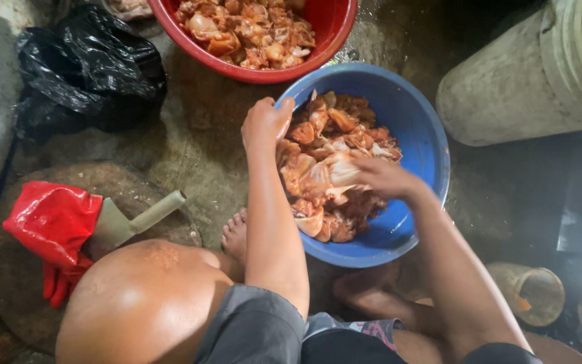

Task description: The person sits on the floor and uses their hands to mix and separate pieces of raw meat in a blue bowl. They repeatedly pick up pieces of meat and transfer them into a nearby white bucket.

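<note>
A blue basin (420,131) on the wet floor holds many raw meat pieces (318,141) coated in reddish marinade. My left hand (265,123) grips the basin's near-left rim, thumb over the edge. My right hand (384,176) reaches into the basin and is blurred, its fingers closed on a pale piece of meat (340,172) lifted from the pile. A red basin (331,27) with more marinated meat stands just beyond the blue one.
A round wooden chopping block (15,269) at left carries a cleaver (144,216) and a red rubber glove (52,226). A black plastic bag (82,71) lies behind it. A large pale bucket (540,74) stands at right, a small container (530,293) lower right. My bare feet (235,236) rest by the basin.
</note>
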